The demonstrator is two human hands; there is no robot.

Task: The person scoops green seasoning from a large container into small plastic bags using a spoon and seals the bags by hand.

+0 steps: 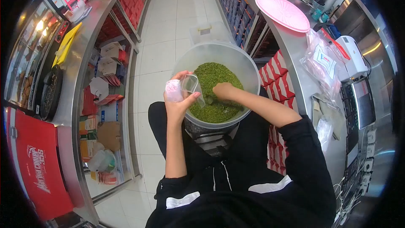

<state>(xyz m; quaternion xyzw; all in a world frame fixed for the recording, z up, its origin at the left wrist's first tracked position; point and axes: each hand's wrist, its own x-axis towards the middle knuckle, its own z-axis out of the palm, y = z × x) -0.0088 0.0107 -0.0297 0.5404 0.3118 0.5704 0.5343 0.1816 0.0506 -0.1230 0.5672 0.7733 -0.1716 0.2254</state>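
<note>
Frame centre: your left hand (179, 106) has its fingers gripping a pink-and-white bundle (172, 90) and 1 clear plastic bag (192, 84). Your right hand (223, 91), finger closure indeterminable, meets green flakes (214, 72) inside a translucent tub (249, 66).

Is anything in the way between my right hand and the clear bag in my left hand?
Nothing visible is. Your right hand is down at the greens, and your left hand holds the clear bag at the tub's left side; no wall shows between them.
</note>
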